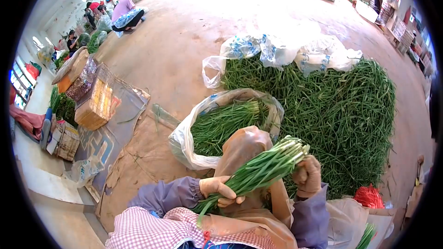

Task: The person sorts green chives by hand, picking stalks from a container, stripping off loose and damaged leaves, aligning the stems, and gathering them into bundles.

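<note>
My left hand (222,190) is gripping a green bunch (258,168), my right hand (308,175) is curling by its pale ends (295,148), hold unclear, white bag (181,144) lying beyond both.

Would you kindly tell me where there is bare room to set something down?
Bare floor lies between the box stack and the green heap, and beyond the plastic bags. It is crowded around the left hand and right hand, with the held stems, white bag and heap close by.
</note>
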`<state>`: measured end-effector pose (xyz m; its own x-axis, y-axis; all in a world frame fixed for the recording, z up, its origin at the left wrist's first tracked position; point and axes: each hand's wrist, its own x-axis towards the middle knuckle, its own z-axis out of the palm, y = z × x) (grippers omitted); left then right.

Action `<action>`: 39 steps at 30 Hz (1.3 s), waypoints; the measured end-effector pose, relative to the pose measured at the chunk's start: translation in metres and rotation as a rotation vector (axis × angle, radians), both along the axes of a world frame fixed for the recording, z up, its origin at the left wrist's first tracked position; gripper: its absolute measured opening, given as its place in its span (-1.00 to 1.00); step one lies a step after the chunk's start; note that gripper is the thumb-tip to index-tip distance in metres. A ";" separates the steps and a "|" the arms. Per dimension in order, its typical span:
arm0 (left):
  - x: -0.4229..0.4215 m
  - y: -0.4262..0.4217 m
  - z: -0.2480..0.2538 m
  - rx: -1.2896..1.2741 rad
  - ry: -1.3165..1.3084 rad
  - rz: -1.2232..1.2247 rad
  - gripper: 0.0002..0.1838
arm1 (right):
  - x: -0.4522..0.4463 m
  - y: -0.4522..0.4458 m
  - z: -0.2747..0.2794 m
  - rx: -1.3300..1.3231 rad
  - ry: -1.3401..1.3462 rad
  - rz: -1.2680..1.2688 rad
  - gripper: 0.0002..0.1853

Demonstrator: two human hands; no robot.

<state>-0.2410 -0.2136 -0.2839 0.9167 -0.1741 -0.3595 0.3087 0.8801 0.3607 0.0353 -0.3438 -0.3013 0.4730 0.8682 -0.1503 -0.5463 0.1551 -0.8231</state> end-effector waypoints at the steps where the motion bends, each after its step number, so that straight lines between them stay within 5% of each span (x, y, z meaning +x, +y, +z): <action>1: 0.003 0.000 -0.001 0.018 -0.008 0.023 -0.31 | 0.007 0.004 0.011 0.017 0.068 -0.141 -0.69; 4: 0.002 -0.002 0.002 0.034 0.014 0.076 -0.33 | 0.071 -0.009 0.004 0.350 0.413 -0.279 -0.74; 6: 0.000 -0.004 -0.002 -0.018 -0.022 0.131 -0.37 | 0.093 -0.015 -0.010 -0.119 0.063 -0.344 -0.89; 8: -0.002 -0.002 -0.015 -0.080 -0.050 0.091 -0.37 | 0.063 -0.013 -0.014 -0.565 -0.370 -0.153 -0.52; 11: 0.003 -0.003 -0.007 -0.094 -0.067 0.098 -0.36 | 0.019 -0.016 -0.012 -0.122 -0.077 0.088 -0.31; 15: 0.004 0.000 -0.004 -0.029 -0.015 0.074 -0.36 | -0.009 0.006 -0.011 -0.276 -0.157 0.154 -0.69; 20: 0.004 -0.001 -0.004 -0.012 -0.010 0.061 -0.37 | 0.040 -0.005 -0.031 -0.182 -0.284 -0.244 -0.72; 25: 0.009 0.002 -0.003 0.025 0.010 0.034 -0.36 | 0.019 0.008 0.024 -0.148 -0.149 0.008 -0.67; 28: 0.010 -0.002 0.000 0.012 0.059 0.054 -0.36 | 0.015 0.020 0.006 -0.146 -0.163 -0.029 -0.78; 31: 0.006 -0.002 -0.004 0.011 0.037 0.073 -0.42 | 0.029 0.011 -0.002 -0.072 -0.270 -0.201 -0.78; 35: 0.003 0.000 -0.012 -0.040 -0.013 0.052 -0.50 | 0.130 -0.022 -0.050 -0.007 0.031 -0.883 -0.87; 36: 0.002 -0.001 -0.013 -0.052 -0.014 0.040 -0.51 | 0.150 -0.033 -0.064 -0.254 -0.174 -1.085 -0.86; 37: 0.003 -0.001 -0.012 -0.049 -0.019 0.042 -0.52 | 0.171 -0.057 -0.089 -0.351 -0.293 -0.904 -0.82; 38: 0.005 -0.002 -0.009 -0.032 -0.010 0.051 -0.51 | 0.178 -0.071 -0.103 -0.594 -0.717 -0.674 -0.71; 39: 0.007 -0.005 -0.006 -0.015 0.002 0.069 -0.50 | 0.157 -0.062 -0.102 -0.526 -0.842 -0.698 -0.62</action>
